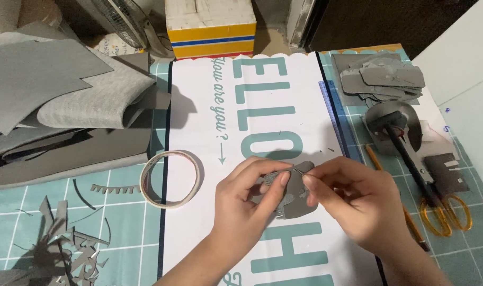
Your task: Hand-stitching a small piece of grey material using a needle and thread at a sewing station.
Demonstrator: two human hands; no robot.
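Here | left hand, right hand fingers pinch grey cut-out | tape roll near left, scissors right.

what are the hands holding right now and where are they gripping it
Both hands hold one small grey cut-out piece. The left hand pinches its upper left edge; the right hand pinches its top right edge. What the right fingertips grip there is too small to tell.

We look steeply down from head height, close over our hands and the cutting mat.
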